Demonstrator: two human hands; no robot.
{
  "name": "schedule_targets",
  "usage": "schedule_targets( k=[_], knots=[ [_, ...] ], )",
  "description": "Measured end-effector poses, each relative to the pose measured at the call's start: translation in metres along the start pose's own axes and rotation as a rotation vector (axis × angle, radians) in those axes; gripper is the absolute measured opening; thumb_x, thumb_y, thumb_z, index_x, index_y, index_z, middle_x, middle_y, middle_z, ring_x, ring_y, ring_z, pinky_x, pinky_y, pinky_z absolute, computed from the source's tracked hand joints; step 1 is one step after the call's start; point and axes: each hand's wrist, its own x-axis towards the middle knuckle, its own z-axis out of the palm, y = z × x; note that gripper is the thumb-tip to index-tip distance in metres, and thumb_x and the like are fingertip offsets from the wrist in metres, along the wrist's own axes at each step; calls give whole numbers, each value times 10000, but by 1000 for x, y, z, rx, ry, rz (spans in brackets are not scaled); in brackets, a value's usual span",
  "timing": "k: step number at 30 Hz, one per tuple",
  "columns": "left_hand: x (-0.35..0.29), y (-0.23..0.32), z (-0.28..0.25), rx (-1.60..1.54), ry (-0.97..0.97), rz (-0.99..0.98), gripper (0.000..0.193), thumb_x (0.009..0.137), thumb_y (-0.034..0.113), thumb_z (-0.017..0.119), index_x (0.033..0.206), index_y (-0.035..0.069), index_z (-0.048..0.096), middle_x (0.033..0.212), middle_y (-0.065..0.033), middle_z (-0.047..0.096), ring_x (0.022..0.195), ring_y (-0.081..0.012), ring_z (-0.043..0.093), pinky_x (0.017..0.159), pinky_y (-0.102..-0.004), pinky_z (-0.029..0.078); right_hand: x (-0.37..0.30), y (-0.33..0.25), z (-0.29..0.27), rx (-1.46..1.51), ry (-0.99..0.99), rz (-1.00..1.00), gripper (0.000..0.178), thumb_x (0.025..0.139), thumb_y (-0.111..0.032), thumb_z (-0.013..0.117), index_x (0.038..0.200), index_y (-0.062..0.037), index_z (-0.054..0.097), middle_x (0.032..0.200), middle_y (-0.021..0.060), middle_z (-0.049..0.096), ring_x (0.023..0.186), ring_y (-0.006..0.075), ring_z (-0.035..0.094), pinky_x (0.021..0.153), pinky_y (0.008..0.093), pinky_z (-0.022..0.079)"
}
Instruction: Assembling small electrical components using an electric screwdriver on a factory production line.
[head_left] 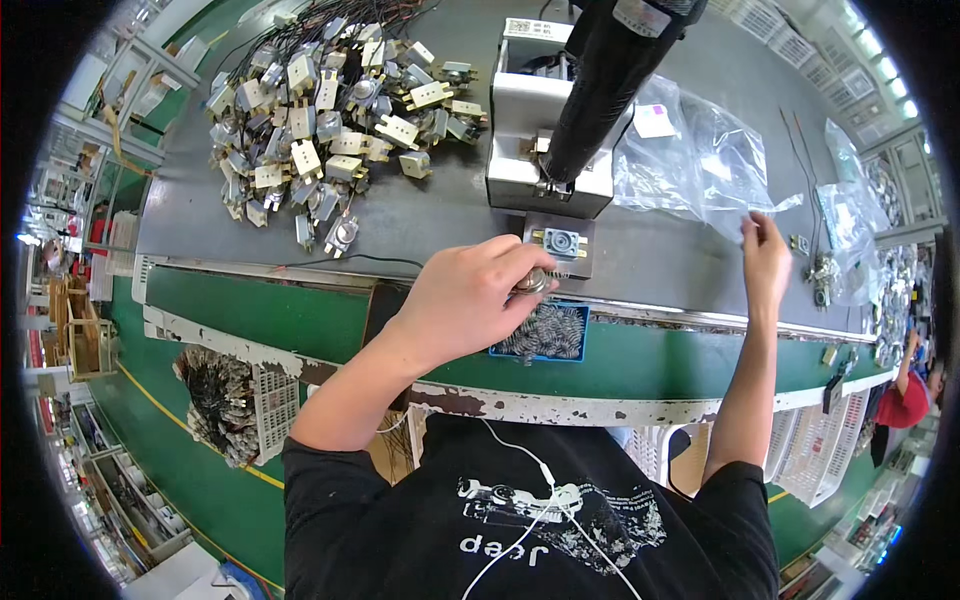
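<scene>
My left hand [470, 300] is closed round a small round metal part [533, 281], with a coil spring at its edge. Just beyond those fingertips, a small grey switch-like block [561, 243] with brass tabs and a round centre sits on a dark metal fixture [540, 222]. Below the hand is a blue tray [584, 330] full of small coil springs [540, 333]. My right hand [767, 265] is out to the right, fingers curled together by the edge of a clear plastic bag [735, 165]. Whether anything is pinched there is hidden.
A bench press with a black-wrapped lever [600, 90] stands behind the fixture. At the far left lies a heap of wired metal-plated switches [320, 120]. More small parts [822, 275] and another bag [848, 220] lie right. White crates [277, 410] stand below the bench.
</scene>
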Motion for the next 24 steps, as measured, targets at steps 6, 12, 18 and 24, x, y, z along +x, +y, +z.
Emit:
schedule_targets(
  k=[6,12,18,24],
  knots=[
    [-1,32,6,163,147,28,352,727,90,744,1060,132,637,847,-27,583,696,-225,642,587,-349,520,-88,-90,18,422,-549,-603,232,937,8,617,1169,12,614,1010,89,698,889,129,662,800,273,529],
    [1,27,17,251,102,52,401,719,88,739,1103,87,626,876,-51,553,749,-219,651,632,-331,529,-121,-106,45,575,-776,-399,247,883,46,676,1124,17,633,1028,87,684,916,134,661,830,271,536],
    [0,4,7,347,20,55,467,781,137,718,1223,37,607,876,-59,539,748,-211,632,636,-320,519,-103,-144,38,294,-359,-856,235,824,56,708,1048,-17,701,937,94,718,844,172,687,758,288,544],
    [4,-16,16,165,-18,147,528,861,203,634,1332,-16,539,918,-112,551,786,-280,620,737,-373,537,-96,-116,76,213,-402,-857,194,808,52,713,990,-15,693,953,105,732,799,209,688,746,310,548]
  ],
)
